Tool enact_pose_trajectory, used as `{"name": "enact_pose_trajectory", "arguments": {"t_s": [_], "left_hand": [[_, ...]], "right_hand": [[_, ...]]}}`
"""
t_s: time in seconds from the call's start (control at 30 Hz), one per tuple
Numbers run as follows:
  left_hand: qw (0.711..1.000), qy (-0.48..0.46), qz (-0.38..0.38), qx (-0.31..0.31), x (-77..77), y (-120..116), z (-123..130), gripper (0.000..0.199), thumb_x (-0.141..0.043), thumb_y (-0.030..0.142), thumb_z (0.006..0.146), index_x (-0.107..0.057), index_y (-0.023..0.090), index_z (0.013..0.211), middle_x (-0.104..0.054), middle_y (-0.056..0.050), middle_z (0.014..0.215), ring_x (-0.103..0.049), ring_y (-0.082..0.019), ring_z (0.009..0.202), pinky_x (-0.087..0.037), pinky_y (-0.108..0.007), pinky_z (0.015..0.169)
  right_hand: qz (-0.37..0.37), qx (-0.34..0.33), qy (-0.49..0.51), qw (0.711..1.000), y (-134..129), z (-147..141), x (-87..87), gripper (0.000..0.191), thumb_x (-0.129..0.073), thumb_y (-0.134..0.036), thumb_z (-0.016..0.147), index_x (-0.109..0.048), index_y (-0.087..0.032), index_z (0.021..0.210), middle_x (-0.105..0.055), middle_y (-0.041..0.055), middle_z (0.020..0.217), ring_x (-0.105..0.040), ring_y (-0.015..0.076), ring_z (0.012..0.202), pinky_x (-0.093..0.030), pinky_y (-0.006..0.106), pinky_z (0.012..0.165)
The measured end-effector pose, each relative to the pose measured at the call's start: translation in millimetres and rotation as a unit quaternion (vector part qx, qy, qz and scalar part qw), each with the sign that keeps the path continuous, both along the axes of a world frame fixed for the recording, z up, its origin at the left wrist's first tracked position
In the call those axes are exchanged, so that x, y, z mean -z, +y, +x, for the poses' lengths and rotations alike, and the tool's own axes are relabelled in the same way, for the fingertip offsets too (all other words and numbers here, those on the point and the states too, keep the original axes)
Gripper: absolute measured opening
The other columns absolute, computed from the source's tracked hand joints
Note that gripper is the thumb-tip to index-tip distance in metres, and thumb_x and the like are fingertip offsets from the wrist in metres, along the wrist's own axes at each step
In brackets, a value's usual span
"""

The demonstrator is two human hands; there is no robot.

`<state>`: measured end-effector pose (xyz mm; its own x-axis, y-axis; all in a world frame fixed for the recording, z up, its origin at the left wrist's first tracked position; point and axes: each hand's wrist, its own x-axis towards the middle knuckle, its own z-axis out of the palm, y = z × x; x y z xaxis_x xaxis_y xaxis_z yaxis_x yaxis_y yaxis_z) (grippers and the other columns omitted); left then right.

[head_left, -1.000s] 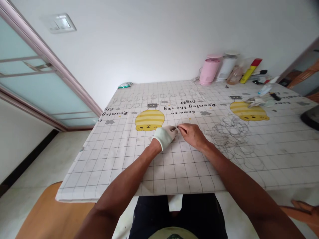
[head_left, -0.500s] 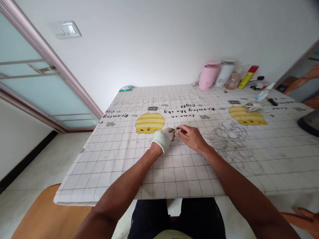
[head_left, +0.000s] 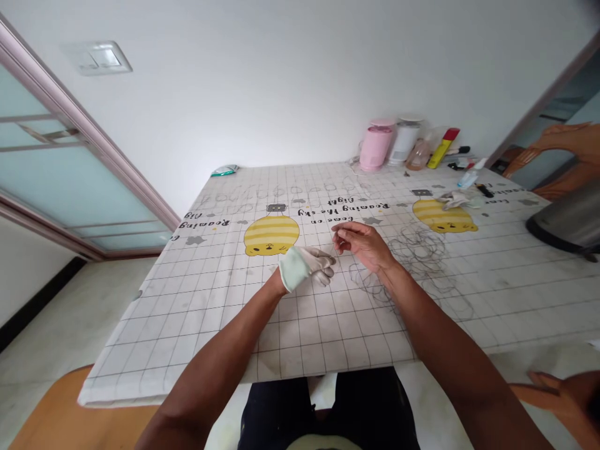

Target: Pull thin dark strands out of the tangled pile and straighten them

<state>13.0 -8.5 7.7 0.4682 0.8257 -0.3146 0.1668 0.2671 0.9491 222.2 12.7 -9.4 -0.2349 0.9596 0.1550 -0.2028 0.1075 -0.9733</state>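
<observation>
My left hand (head_left: 315, 262) wears a white glove with a pale green cuff, its fingers bent and pointing right, low over the checked tablecloth (head_left: 300, 337). Just beyond its fingertips, my right hand (head_left: 359, 242) is bare, with thumb and fingers pinched together. Whatever either hand holds is too small to make out. Loops of thin dark wire or thread (head_left: 422, 256) lie on the cloth to the right, partly under my right forearm. Rings of similar thin strand (head_left: 276, 192) lie in rows beyond the hands.
At the back right stand a pink cylinder (head_left: 375, 147), a white one (head_left: 405, 142), bottles and a yellow can with a red cap (head_left: 443, 149). Another glove (head_left: 457, 199) lies nearer, beside a metal kettle (head_left: 569, 219). A green-edged packet (head_left: 225, 170) sits at the far left corner.
My hands have drawn slightly apart; the right is now farther from me than the left. The left glove's fingers have loosened. The view has shifted right, showing more of the kettle.
</observation>
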Motion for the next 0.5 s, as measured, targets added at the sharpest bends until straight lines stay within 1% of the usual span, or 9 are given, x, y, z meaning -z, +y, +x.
{"name": "enact_pose_trajectory", "arguments": {"t_s": [0.1,0.2,0.27,0.33,0.4,0.5], "left_hand": [[1.000,-0.013,-0.004,0.011,1.4,0,-3,0.020,-0.077,0.025,0.088,-0.075,0.008,0.099,-0.074,-0.010,0.074,-0.070,-0.018,0.059,-0.060,-0.034,0.061],[1.000,0.005,-0.001,0.002,6.9,1,0,0.018,-0.075,0.025,0.088,-0.074,0.010,0.097,-0.074,-0.008,0.075,-0.070,-0.017,0.059,-0.060,-0.032,0.061],[0.998,0.042,0.022,-0.032,10.4,3,5,0.013,-0.070,0.025,0.090,-0.073,0.012,0.092,-0.075,-0.008,0.077,-0.070,-0.016,0.061,-0.059,-0.029,0.062],[0.991,0.090,0.053,-0.079,13.1,5,8,0.015,-0.064,0.025,0.092,-0.071,0.015,0.086,-0.076,-0.007,0.080,-0.071,-0.015,0.063,-0.058,-0.026,0.062],[0.981,0.131,0.082,-0.117,15.3,8,9,0.019,-0.058,0.026,0.094,-0.070,0.017,0.083,-0.076,-0.004,0.082,-0.072,-0.014,0.066,-0.057,-0.024,0.062],[0.970,0.161,0.119,-0.136,18.5,13,7,0.023,-0.053,0.030,0.095,-0.070,0.019,0.083,-0.076,-0.002,0.083,-0.073,-0.013,0.067,-0.054,-0.022,0.061]], "right_hand": [[0.005,0.016,0.002,1.000,-1,-3,2.1,0.033,-0.083,-0.047,0.083,-0.080,-0.021,0.103,-0.073,0.0060,0.090,-0.065,0.0165,0.073,-0.056,0.034,0.068],[0.018,0.040,-0.004,0.999,0,-6,4.4,0.031,-0.085,-0.045,0.082,-0.080,-0.020,0.099,-0.074,0.0063,0.089,-0.066,0.0174,0.076,-0.057,0.033,0.070],[0.014,0.046,-0.012,0.999,0,-7,4.9,0.035,-0.082,-0.048,0.086,-0.079,-0.020,0.106,-0.075,0.0079,0.092,-0.069,0.0199,0.084,-0.058,0.033,0.072],[-0.002,0.047,-0.035,0.998,1,-6,5.2,0.041,-0.077,-0.054,0.089,-0.076,-0.019,0.111,-0.076,0.0108,0.098,-0.071,0.0221,0.089,-0.059,0.033,0.070],[-0.011,0.035,-0.081,0.996,0,-7,6.1,0.047,-0.072,-0.061,0.091,-0.076,-0.017,0.107,-0.077,0.0127,0.098,-0.072,0.0216,0.083,-0.058,0.031,0.066],[0.013,-0.001,-0.164,0.986,-3,-10,8.3,0.048,-0.071,-0.063,0.091,-0.075,-0.015,0.091,-0.075,0.0102,0.084,-0.069,0.0182,0.067,-0.056,0.030,0.059]]}}
